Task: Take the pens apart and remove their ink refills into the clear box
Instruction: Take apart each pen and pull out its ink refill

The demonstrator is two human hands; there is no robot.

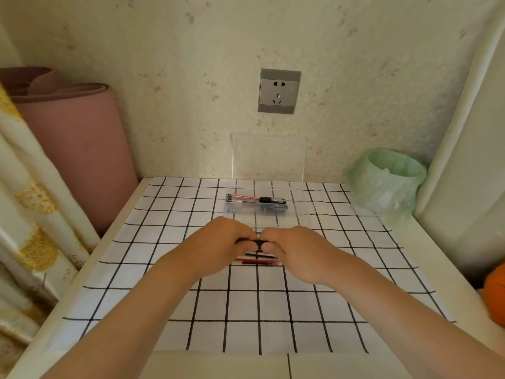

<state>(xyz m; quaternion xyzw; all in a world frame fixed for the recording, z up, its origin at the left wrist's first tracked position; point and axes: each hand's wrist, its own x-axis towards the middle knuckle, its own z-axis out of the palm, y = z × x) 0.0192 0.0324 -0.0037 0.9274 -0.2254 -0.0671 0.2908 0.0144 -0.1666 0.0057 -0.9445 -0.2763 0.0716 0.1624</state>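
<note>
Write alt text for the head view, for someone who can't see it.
The left hand and right hand grip a black pen between them above a checked cloth. Thin refills lie on the cloth under the hands; beyond, an open clear box holds more pens. A green-lined bin stands far right.

Left hand (218, 242) and right hand (292, 248) meet knuckle-to-knuckle (fingers curled), forearms converging.

1. Open passage over the near half of the white black-gridded tablecloth (246, 305).
2. A clear plastic box (269, 213), lid upright, blocks the rear centre.
3. A green-bagged bin (388, 181) fills the rear right corner; a rolled pink mat (79, 149) walls the left.
4. Thin red and black refills (257, 260) lie mid-cloth.
</note>
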